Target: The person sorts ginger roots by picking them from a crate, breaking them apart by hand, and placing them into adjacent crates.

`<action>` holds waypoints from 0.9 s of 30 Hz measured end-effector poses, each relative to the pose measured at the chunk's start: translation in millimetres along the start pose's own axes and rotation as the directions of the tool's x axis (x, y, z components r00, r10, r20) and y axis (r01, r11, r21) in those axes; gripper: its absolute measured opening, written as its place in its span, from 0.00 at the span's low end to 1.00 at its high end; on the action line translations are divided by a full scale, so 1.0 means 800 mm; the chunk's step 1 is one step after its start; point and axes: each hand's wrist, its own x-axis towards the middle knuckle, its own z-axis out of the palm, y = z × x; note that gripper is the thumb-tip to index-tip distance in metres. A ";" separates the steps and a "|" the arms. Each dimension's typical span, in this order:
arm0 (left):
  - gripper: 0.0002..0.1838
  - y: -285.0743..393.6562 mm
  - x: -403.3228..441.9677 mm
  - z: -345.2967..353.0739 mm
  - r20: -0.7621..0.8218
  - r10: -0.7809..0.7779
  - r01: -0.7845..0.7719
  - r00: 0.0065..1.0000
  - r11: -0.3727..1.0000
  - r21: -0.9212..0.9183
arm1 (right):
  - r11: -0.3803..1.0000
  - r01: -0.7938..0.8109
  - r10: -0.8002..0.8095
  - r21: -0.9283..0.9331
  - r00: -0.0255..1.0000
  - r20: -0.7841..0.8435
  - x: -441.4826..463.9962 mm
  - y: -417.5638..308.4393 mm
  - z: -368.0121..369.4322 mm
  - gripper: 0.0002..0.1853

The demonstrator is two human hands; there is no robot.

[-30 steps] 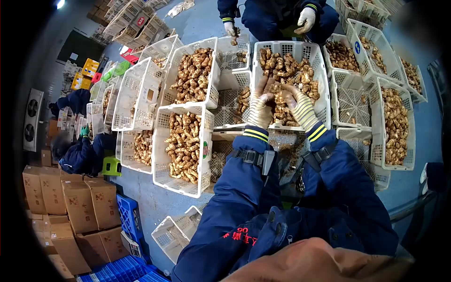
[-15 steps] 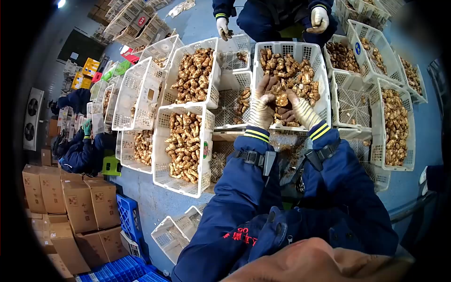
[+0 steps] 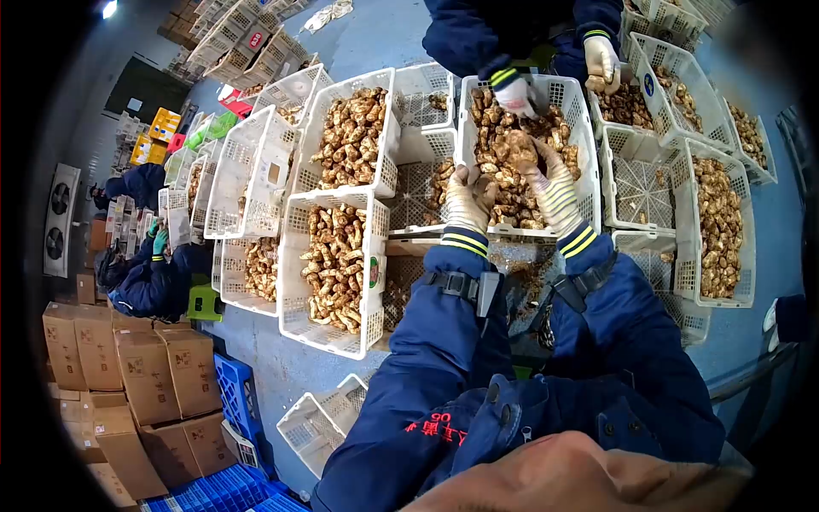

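Observation:
A white plastic crate [image 3: 589, 183] filled with brown-and-cream mushrooms [image 3: 503, 198] is in front of me. My right hand [image 3: 554, 194], in a striped, soiled glove, pinches a large brown mushroom [image 3: 516, 152] above the pile. At the crate's near left side, my left hand [image 3: 469, 200] has its fingers curled; whatever they hold is hard to make out. Across from me, a co-worker's gloved hand [image 3: 517, 97] reaches into the same crate, and that person's other hand [image 3: 602, 66] holds a brown piece beside it.
Mushroom-filled crates stand left [image 3: 373, 256] and right [image 3: 742, 230]. A lower crate [image 3: 414, 200] with a few mushrooms adjoins mine on the left. Cardboard boxes [image 3: 149, 367] and blue plastic crates [image 3: 235, 392] are stacked lower left. Another person [image 3: 149, 277] sits farther left.
The co-worker leans in, one hand moving from the crate's left into it. My left hand has drawn back slightly toward the near left; a large mushroom now shows at my right fingertips.

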 end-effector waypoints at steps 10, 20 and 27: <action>0.23 -0.005 -0.008 -0.003 0.495 0.053 -0.100 0.867 0.993 0.068 | 0.893 -0.449 0.448 -0.035 0.881 0.154 -0.006 0.032 -0.008 0.38; 0.35 -0.017 0.012 0.000 0.368 0.001 -0.084 0.930 0.974 0.210 | 0.787 -0.617 0.577 0.013 0.743 0.338 -0.008 0.011 -0.060 0.22; 0.17 -0.012 0.028 -0.020 0.068 0.055 -0.058 0.996 0.997 0.043 | 0.900 -0.367 0.433 0.234 0.811 -0.394 -0.030 -0.031 -0.271 0.34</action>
